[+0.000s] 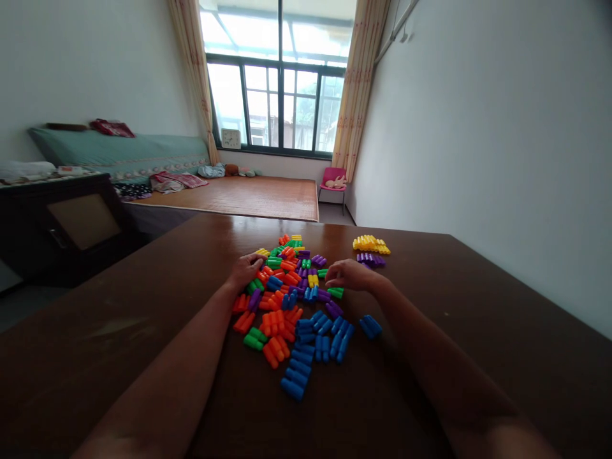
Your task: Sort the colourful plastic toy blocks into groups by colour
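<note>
A loose pile of plastic building pieces shaped like joined short tubes lies before me, with orange pieces [274,323], blue pieces [296,370], purple pieces [334,310] and green pieces [255,339]. My left hand [245,270] rests at the pile's left edge, fingers stretched forward beside a yellow piece [262,252]. At the right side, my right hand [350,274] hangs over the table with its fingers curled down. Its fingertips are close to a green piece [335,292]; whatever is between them is hidden.
Beyond my right hand stand a joined yellow row [371,244] and a purple row [371,259] on the brown table [478,357]. One blue piece [370,326] lies apart near my right forearm. Behind the table are a bed [268,194] and a pink chair [333,178].
</note>
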`<state>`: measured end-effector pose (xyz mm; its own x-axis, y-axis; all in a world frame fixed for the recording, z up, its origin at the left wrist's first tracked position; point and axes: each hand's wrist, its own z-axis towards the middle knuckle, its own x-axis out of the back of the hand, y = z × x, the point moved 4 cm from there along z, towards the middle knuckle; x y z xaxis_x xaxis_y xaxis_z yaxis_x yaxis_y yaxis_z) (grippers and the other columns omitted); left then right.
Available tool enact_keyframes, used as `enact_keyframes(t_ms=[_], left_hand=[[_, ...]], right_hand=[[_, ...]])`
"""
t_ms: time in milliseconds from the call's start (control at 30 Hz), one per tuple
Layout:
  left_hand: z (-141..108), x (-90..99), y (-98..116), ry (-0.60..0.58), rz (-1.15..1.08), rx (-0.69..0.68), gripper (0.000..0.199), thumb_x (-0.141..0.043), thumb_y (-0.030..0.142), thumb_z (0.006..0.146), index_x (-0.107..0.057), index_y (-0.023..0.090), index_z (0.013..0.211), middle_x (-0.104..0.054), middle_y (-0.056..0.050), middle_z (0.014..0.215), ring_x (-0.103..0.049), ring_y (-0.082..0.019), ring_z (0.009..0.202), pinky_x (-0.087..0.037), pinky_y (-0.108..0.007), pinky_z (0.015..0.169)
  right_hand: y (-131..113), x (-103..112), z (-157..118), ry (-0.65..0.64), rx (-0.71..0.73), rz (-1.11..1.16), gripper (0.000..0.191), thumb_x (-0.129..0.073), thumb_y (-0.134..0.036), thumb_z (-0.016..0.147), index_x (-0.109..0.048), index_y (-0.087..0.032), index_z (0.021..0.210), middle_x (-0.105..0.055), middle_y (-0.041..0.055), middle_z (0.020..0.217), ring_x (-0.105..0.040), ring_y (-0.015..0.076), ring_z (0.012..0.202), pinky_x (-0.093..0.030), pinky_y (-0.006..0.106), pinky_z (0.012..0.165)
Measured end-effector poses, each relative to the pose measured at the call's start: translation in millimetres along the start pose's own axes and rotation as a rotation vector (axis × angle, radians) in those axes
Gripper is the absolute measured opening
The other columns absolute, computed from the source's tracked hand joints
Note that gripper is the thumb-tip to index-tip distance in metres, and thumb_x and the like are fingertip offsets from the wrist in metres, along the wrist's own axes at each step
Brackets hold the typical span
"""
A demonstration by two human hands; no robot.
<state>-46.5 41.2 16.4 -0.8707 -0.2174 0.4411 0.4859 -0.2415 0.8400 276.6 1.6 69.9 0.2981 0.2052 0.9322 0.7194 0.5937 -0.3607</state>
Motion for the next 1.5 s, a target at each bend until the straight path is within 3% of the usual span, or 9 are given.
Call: enact_keyframes(t_ms=[167, 267, 367, 600, 767, 867, 967, 1267, 1500], left_hand=[[0.3, -0.7, -2.4, 0.009, 0.004, -0.005, 0.036, -0.058, 0.041, 0.069, -0.075, 0.015, 0.086, -0.073, -0.003, 0.078, -0.063, -0.019, 0.072, -0.048, -0.026, 0.066], [-0.6, -0.7, -0.6, 0.003, 0.011, -0.011, 0.036, -0.057, 0.041, 0.069, -0.075, 0.015, 0.086, -0.073, -0.004, 0.078, -0.063, -0.02, 0.073, -0.048, -0.026, 0.065], [-1.4, -0.3, 1.3, -0.003, 0.003, -0.011, 0.036, -0.057, 0.041, 0.069, -0.075, 0.015, 0.086, -0.073, -0.004, 0.079, -0.063, -0.02, 0.074, -0.048, -0.026, 0.065], [-1.2, -1.1, 0.9, -0.008, -0.03, 0.004, 0.037, -0.059, 0.043, 0.066, -0.075, 0.015, 0.085, -0.071, -0.003, 0.076, -0.062, -0.019, 0.07, -0.047, -0.026, 0.063], [-3.4, -0.7, 5.4, -0.011, -0.05, 0.021, 0.036, -0.06, 0.043, 0.066, -0.075, 0.015, 0.084, -0.072, -0.003, 0.077, -0.062, -0.019, 0.07, -0.047, -0.025, 0.064], [-4.1, 0.8, 7.7, -0.005, -0.032, 0.031, 0.036, -0.059, 0.041, 0.065, -0.075, 0.016, 0.084, -0.071, -0.002, 0.074, -0.061, -0.018, 0.067, -0.045, -0.025, 0.061], [-3.3, 1.6, 7.3, 0.0, 0.005, 0.015, 0.037, -0.057, 0.042, 0.066, -0.075, 0.016, 0.085, -0.07, -0.002, 0.071, -0.059, -0.018, 0.065, -0.044, -0.025, 0.059], [-2.1, 1.8, 5.0, -0.008, 0.035, 0.013, 0.04, -0.056, 0.044, 0.068, -0.075, 0.016, 0.089, -0.069, -0.001, 0.071, -0.058, -0.017, 0.063, -0.043, -0.025, 0.059], [-3.5, 0.9, 7.2, -0.006, 0.03, 0.016, 0.041, -0.056, 0.044, 0.067, -0.075, 0.015, 0.088, -0.071, -0.002, 0.073, -0.06, -0.018, 0.066, -0.044, -0.025, 0.059]], right_hand=[[-25.9, -21.4, 6.8, -0.065, 0.07, -0.099, 0.031, -0.077, -0.041, 0.066, -0.07, -0.021, 0.088, -0.067, 0.0023, 0.087, -0.059, 0.0157, 0.077, -0.038, 0.023, 0.06], [-29.8, -21.0, 6.1, -0.036, 0.089, 0.038, 0.03, -0.077, -0.026, 0.064, -0.066, -0.018, 0.091, -0.064, -0.0005, 0.08, -0.056, 0.0117, 0.069, -0.038, 0.021, 0.059], [-23.9, -11.7, 5.4, 0.058, 0.066, 0.184, 0.03, -0.071, -0.024, 0.071, -0.065, -0.018, 0.099, -0.062, -0.0019, 0.077, -0.054, 0.0096, 0.065, -0.04, 0.021, 0.06], [45.6, 41.0, -23.0, 0.192, -0.163, 0.326, 0.028, -0.064, -0.038, 0.077, -0.062, -0.016, 0.094, -0.067, 0.0032, 0.084, -0.061, 0.0142, 0.076, -0.045, 0.024, 0.066], [105.8, 71.6, -65.8, 0.167, -0.492, -0.034, 0.022, -0.073, -0.028, 0.064, -0.064, -0.018, 0.081, -0.067, 0.0021, 0.08, -0.059, 0.0159, 0.073, -0.042, 0.025, 0.063], [119.4, 63.0, -74.8, 0.074, -0.573, -0.125, 0.022, -0.075, -0.022, 0.059, -0.065, -0.019, 0.079, -0.066, 0.001, 0.079, -0.058, 0.0156, 0.072, -0.039, 0.024, 0.06], [119.3, 46.0, -71.2, -0.054, -0.498, 0.007, 0.026, -0.076, -0.022, 0.054, -0.064, -0.018, 0.077, -0.065, -0.0001, 0.078, -0.057, 0.015, 0.072, -0.04, 0.023, 0.059], [130.7, 34.8, -73.5, -0.125, -0.612, 0.089, 0.028, -0.078, -0.031, 0.055, -0.065, -0.017, 0.075, -0.066, 0.0031, 0.074, -0.057, 0.0153, 0.064, -0.039, 0.023, 0.051], [135.8, 35.0, -64.5, 0.045, -0.578, -0.127, 0.022, -0.074, -0.016, 0.058, -0.068, -0.018, 0.079, -0.068, 0.0011, 0.082, -0.061, 0.0153, 0.077, -0.04, 0.021, 0.061]])
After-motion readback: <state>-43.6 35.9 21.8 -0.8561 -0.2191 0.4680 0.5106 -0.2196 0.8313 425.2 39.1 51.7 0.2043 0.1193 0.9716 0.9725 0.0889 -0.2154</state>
